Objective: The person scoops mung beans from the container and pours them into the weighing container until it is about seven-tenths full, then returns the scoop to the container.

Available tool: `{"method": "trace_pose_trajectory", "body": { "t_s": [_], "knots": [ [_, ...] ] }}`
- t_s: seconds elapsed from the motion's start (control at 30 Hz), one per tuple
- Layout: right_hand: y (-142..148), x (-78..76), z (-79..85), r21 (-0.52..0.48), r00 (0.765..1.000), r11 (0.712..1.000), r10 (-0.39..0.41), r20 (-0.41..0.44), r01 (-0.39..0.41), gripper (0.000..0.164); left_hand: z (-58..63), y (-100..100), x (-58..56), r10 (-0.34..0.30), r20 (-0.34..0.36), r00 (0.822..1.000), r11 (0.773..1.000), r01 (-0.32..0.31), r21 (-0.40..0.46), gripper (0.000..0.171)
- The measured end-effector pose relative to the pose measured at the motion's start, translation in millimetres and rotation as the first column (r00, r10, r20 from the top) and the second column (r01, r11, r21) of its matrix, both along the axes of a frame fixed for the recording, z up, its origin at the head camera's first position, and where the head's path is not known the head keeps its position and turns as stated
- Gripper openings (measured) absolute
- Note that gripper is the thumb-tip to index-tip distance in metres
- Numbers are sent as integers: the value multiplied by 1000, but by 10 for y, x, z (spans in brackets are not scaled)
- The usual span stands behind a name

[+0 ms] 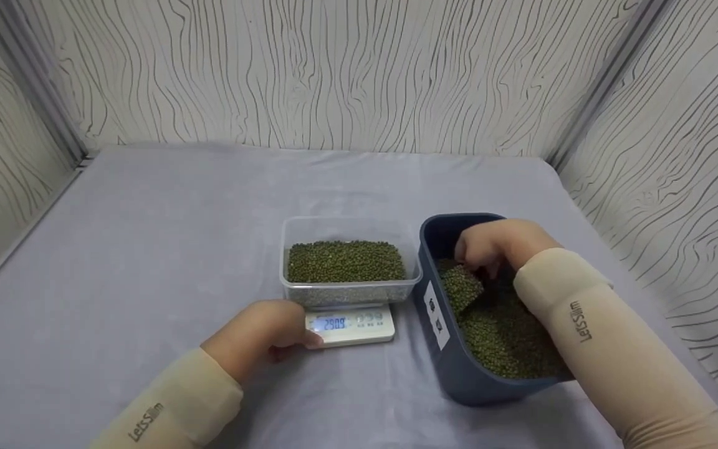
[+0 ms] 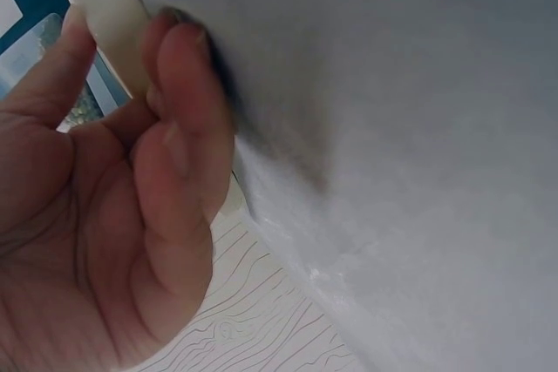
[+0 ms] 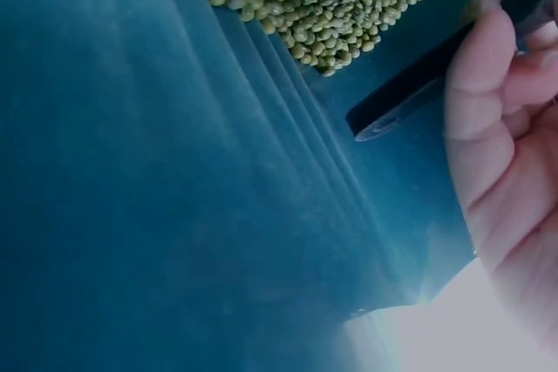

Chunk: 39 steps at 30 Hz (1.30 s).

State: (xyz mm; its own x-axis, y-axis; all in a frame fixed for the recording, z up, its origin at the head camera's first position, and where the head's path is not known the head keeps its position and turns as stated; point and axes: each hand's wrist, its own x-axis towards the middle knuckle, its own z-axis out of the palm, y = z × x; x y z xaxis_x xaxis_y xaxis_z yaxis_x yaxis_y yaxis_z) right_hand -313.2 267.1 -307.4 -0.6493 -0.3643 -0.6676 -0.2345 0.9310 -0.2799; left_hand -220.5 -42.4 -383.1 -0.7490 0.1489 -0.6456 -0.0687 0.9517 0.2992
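Left grip (image 1: 265,325) is curled, thumb (image 2: 54,84) extended (right grip (image 1: 493,244) clenched, wrist (image 1: 535,244) bent).

Matching cream sleeves (image 1: 624,362) cover a person's forearms, each bearing dark "LetsSlim" lettering (image 1: 580,321), with thick cuffs (image 1: 561,280) at the wrists; left hand (image 1: 267,325) and right hand (image 1: 502,243) are bare.

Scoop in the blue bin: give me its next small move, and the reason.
Probably lift the scoop straight up. The right hand grips it down inside the blue bin, beans appear heaped on it, and the bin's side stands between it and the clear tub; raising it first should help it pass over without spilling.
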Motion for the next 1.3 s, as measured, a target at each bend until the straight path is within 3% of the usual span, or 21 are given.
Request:
{"method": "trace_pose_trajectory", "body": {
  "t_s": [0.4,0.9,1.07,1.3],
  "knots": [
    [40,9,123,-93,984,986,-129,122,141,35,-29,-11,-8,-51,-24,998,998,50,-31,54],
    [159,18,212,-168,957,958,-193,216,231,33,-13,-9,-4,-56,-16,998,998,55,-36,56],
    [179,21,244,-181,951,953,-199,238,244,34,-22,-6,-3,-5,2,1000,1000,5,8,52],
    [188,11,344,-161,965,967,-163,205,197,33,-20,-6,3,-30,-21,999,1000,30,-2,51]
  ]
}}
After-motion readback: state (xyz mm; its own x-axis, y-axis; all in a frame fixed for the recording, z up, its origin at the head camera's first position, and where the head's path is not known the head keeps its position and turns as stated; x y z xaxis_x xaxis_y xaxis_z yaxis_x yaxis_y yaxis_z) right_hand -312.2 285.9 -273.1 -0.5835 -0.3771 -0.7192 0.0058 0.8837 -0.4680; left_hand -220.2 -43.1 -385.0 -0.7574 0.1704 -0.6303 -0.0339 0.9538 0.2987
